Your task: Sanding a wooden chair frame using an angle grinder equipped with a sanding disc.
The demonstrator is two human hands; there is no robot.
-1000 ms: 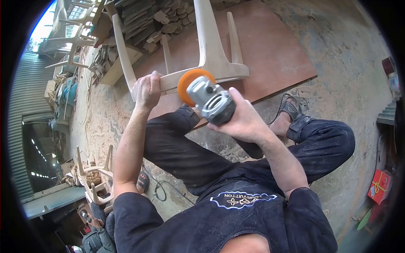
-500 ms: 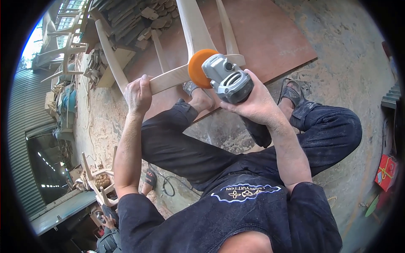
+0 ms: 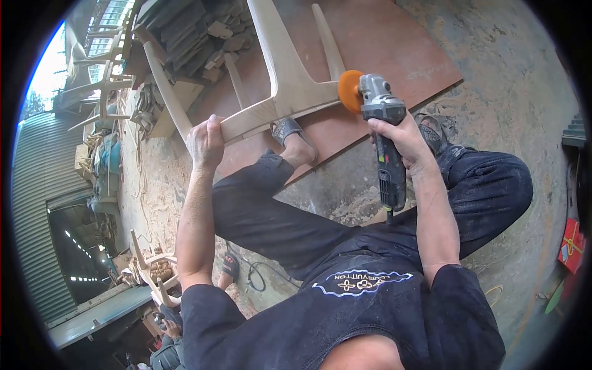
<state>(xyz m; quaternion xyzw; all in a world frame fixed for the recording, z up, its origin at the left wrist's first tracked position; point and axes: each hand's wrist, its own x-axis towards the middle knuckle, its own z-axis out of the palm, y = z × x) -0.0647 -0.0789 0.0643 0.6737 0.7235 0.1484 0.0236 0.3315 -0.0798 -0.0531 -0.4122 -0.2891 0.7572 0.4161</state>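
Sawdust covers the workshop floor (image 3: 493, 80) under a brown board (image 3: 376, 55). From the head view, my left hand (image 3: 206, 143) grips the pale wooden chair frame (image 3: 277, 92), while my right hand (image 3: 401, 139), wrapped around the grinder (image 3: 382, 129), has swung its orange disc (image 3: 349, 90) further right along the rail, so the sanding moves on.

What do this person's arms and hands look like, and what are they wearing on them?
Both forearms are bare from short dark sleeves of a dusty T-shirt. The left hand and right hand wear no gloves; no watch, rings or bands show.
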